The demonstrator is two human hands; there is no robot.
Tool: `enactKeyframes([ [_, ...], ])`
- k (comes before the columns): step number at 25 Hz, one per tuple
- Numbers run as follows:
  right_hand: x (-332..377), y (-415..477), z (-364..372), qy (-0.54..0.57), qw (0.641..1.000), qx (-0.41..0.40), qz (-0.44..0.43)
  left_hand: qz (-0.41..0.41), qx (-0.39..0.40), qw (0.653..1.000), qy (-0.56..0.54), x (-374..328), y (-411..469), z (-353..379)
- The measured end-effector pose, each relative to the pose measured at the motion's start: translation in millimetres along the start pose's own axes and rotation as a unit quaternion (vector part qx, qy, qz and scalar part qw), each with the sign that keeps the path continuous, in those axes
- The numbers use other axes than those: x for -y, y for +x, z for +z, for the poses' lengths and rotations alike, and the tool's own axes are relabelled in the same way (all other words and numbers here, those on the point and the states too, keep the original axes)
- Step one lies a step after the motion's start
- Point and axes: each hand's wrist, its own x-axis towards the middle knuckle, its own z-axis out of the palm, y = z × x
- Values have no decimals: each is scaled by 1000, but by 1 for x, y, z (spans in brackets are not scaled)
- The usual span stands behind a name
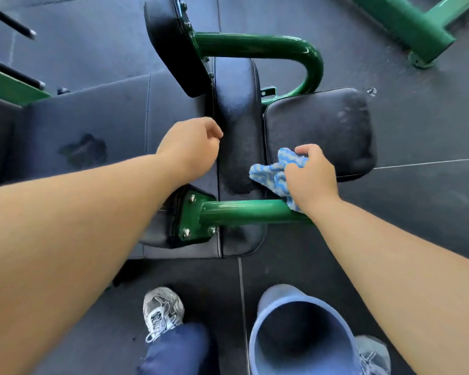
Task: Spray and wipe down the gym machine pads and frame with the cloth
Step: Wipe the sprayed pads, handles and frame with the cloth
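Mid-frame, I'm gripping the soft, limp cloth (pixel 268 171) by its bunched middle in my right hand (pixel 310 180) — left hand (pixel 191 148) hovering loose, empty.

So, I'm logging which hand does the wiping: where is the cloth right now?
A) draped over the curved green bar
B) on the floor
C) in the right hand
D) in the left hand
C: the right hand grips the blue-and-white cloth at the black pad edge; the left hand holds no cloth.

Person's right hand (pixel 310 180) gripping blue cloth (pixel 267 173) against black pad (pixel 322 123), left hand (pixel 191 147) loosely curled
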Motion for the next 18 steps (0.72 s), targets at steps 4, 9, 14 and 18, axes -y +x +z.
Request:
enactKeyframes([
  [4,-19,-39,-20,-24,998,10,-64,-17,-222,975,0,-25,-52,7],
  [9,-61,-99,-24,-120,967,60,-215,81,-181,978,67,-24,-141,45],
  [14,-97,-116,41,-157,965,59,-204,33,79,979,183,47,-161,93],
  [18,-85,-83,90,-303,907,57,-287,-46,115,988,93,72,-157,130],
])
